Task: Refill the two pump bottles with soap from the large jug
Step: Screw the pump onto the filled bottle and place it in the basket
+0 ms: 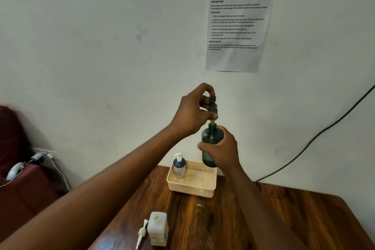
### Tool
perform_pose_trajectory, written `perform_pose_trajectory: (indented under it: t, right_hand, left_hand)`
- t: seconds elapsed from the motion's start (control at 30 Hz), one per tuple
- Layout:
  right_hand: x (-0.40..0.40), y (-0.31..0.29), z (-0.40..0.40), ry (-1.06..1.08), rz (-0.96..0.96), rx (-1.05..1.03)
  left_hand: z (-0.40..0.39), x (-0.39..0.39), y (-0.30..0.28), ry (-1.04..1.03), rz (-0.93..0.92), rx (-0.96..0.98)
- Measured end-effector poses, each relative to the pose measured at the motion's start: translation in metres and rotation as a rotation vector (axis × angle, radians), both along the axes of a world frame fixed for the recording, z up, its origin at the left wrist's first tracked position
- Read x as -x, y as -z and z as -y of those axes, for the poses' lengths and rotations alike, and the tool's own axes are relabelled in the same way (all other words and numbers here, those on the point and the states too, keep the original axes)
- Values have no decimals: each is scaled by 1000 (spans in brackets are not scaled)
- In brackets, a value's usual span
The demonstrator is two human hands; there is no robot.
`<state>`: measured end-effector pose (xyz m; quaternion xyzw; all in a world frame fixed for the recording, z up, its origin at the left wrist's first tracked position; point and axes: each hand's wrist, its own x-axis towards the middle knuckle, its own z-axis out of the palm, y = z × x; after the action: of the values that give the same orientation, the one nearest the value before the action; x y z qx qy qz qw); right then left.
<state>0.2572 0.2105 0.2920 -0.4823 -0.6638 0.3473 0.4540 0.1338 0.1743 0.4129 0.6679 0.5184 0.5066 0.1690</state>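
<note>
A dark green soap jug point(211, 135) is held upright in the air above the table, and my right hand point(222, 149) grips its body. My left hand point(191, 111) pinches the jug's dark cap point(212, 103) just above the neck. A bit of yellow-green shows between the cap and the neck. A blue pump bottle point(179, 167) with a white pump stands in the left corner of a cream basket point(190, 187). At the near edge stands a white square bottle point(157, 229) with an open mouth. Its white pump head point(141, 233) lies on the table to its left.
The wooden table point(253, 219) stands against a white wall with a printed task sheet point(239, 24). A black cable point(316, 136) hangs down the wall at the right. A dark red seat point(24, 189) with white cables and a charger is at the left.
</note>
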Motion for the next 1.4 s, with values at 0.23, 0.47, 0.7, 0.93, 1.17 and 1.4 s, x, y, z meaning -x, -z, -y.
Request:
perform_pose_trajectory:
  t: [0.23,0.47,0.7,0.93,1.17,1.4]
  right_hand:
    - [-1,-8,-4,51,-3,-10]
    - [-5,-9,-5,55,-9,-33]
    - [-10,-2,-3,65,-32,-31]
    - [-11,-14,-7,107,-51,-57]
    - [-14,-19,-6,107,-46,-52]
    - [-23,-31,-5,69,-100,-10]
  left_hand:
    - [2,-8,21,4,31,31]
    - [-1,-14,29,-45,28,-19]
    - [-7,-15,39,-15,-4,6]
    - [-9,-17,37,-5,168,47]
    - [-16,-24,34,-116,209,47]
    - [-15,-18,19,122,255,235]
